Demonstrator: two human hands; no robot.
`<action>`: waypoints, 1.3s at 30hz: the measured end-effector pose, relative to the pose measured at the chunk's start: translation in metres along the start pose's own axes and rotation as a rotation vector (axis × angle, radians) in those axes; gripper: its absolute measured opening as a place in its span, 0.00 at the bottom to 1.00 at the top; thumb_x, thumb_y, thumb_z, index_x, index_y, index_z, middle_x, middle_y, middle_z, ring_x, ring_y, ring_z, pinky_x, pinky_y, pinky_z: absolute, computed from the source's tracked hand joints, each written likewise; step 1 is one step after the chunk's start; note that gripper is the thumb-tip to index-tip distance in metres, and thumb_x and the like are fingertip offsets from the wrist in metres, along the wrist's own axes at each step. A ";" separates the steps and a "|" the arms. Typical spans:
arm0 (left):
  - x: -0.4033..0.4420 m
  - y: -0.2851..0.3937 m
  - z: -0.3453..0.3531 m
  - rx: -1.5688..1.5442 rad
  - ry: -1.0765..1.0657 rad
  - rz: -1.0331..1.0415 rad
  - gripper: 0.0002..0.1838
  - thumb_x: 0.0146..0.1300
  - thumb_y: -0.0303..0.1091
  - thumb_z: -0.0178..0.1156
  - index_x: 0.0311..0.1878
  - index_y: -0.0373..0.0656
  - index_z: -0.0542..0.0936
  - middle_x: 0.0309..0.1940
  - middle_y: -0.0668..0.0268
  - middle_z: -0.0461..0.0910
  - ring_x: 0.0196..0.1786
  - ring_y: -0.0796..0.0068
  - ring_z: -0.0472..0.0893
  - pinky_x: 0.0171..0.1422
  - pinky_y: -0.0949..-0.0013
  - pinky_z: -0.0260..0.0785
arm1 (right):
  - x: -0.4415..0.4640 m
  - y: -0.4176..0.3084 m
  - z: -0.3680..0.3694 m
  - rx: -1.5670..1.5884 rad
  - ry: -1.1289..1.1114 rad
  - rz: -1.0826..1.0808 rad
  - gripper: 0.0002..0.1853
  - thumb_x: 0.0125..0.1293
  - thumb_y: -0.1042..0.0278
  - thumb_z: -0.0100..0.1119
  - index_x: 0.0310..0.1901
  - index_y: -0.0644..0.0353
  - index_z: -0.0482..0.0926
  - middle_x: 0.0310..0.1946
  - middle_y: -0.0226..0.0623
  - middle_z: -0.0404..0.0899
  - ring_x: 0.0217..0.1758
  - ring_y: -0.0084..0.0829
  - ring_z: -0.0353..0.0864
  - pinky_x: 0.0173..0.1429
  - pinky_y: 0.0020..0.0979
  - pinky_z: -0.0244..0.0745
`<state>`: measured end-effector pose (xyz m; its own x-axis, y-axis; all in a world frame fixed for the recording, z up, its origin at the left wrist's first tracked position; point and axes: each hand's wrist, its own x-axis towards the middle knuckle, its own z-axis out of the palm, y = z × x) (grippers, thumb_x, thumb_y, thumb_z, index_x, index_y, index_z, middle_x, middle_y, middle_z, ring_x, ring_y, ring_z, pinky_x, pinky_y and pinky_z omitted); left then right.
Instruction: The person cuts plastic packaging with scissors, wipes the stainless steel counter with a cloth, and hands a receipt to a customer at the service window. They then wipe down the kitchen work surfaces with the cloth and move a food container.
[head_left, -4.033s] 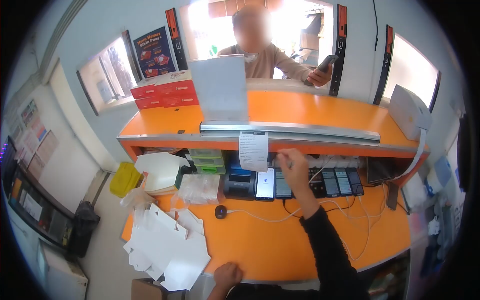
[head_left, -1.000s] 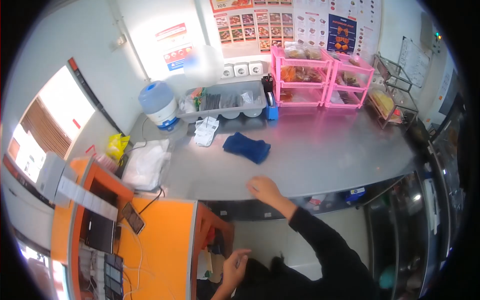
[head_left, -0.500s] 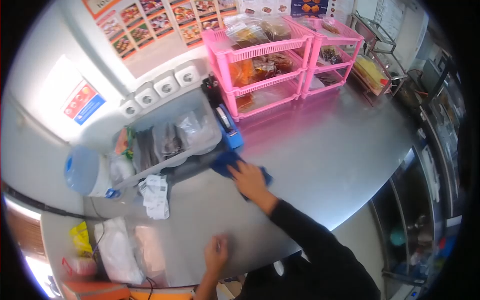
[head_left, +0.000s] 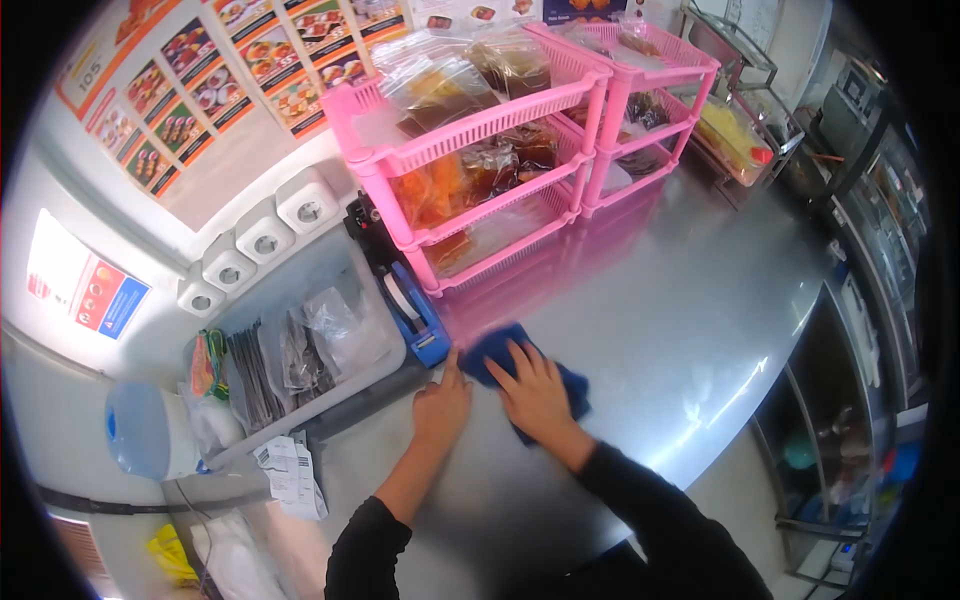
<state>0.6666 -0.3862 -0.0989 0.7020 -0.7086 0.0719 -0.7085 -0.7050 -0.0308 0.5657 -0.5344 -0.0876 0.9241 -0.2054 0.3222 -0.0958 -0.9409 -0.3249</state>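
A dark blue cloth lies bunched on the steel counter. Spread over it, my right hand presses it down and grips it against the metal. Just to its left is my left hand, with the index finger stretched forward and the other fingers curled. That fingertip is beside the cloth's left edge and close to the blue tape dispenser; whether it touches either, I cannot tell. Nothing shows in the left hand.
Pink tiered racks with bagged food stand at the back. At the left are a grey bin of packets, paper slips and a clear plastic jug. Sockets line the wall. A metal rack stands far right.
My left hand has moved forward from the counter's near side and extended its index finger. My right hand and the cloth have shifted slightly right and nearer. The view has moved closer to the wall.
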 end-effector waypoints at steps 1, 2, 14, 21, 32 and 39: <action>-0.002 0.002 -0.006 -0.012 -0.050 -0.033 0.33 0.60 0.44 0.58 0.68 0.46 0.67 0.74 0.72 0.55 0.28 0.64 0.82 0.35 0.59 0.76 | 0.025 0.002 0.019 0.034 0.044 -0.021 0.25 0.57 0.64 0.57 0.60 0.50 0.74 0.62 0.45 0.66 0.65 0.47 0.64 0.61 0.47 0.63; 0.000 0.005 -0.008 -0.026 -0.094 -0.067 0.32 0.60 0.43 0.57 0.68 0.45 0.67 0.74 0.72 0.56 0.29 0.64 0.82 0.36 0.60 0.76 | 0.045 0.004 0.031 0.032 0.072 -0.038 0.25 0.58 0.64 0.57 0.59 0.50 0.74 0.61 0.45 0.67 0.64 0.47 0.64 0.61 0.46 0.63; -0.008 -0.002 0.011 -0.292 0.417 0.101 0.14 0.55 0.31 0.58 0.45 0.42 0.80 0.56 0.61 0.74 0.31 0.64 0.80 0.33 0.64 0.73 | -0.097 0.131 -0.059 -0.317 0.234 0.504 0.26 0.58 0.65 0.58 0.61 0.50 0.72 0.57 0.48 0.73 0.58 0.48 0.73 0.58 0.46 0.68; -0.005 -0.002 0.013 -0.400 0.467 -0.009 0.05 0.55 0.31 0.61 0.34 0.44 0.75 0.38 0.61 0.73 0.29 0.61 0.78 0.30 0.61 0.71 | -0.306 0.143 -0.187 -0.224 0.347 0.857 0.24 0.61 0.81 0.47 0.61 0.62 0.69 0.47 0.53 0.74 0.50 0.50 0.75 0.54 0.43 0.72; -0.036 0.025 0.015 -0.348 0.346 -0.256 0.08 0.58 0.37 0.60 0.32 0.45 0.74 0.33 0.61 0.72 0.29 0.56 0.77 0.30 0.58 0.70 | 0.105 0.079 0.029 0.085 -0.124 -0.206 0.22 0.60 0.63 0.55 0.58 0.46 0.77 0.58 0.40 0.71 0.57 0.42 0.70 0.54 0.43 0.68; -0.034 0.032 0.011 -0.299 0.278 -0.271 0.09 0.54 0.37 0.62 0.30 0.44 0.73 0.30 0.62 0.70 0.28 0.55 0.75 0.29 0.56 0.66 | 0.107 0.231 -0.011 -0.023 0.300 0.259 0.20 0.57 0.65 0.56 0.53 0.49 0.80 0.50 0.43 0.73 0.48 0.43 0.73 0.51 0.44 0.69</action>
<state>0.6211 -0.3848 -0.1133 0.8468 -0.4376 0.3022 -0.5215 -0.7949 0.3101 0.6381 -0.7768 -0.1188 0.7193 -0.5028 0.4793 -0.3227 -0.8529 -0.4104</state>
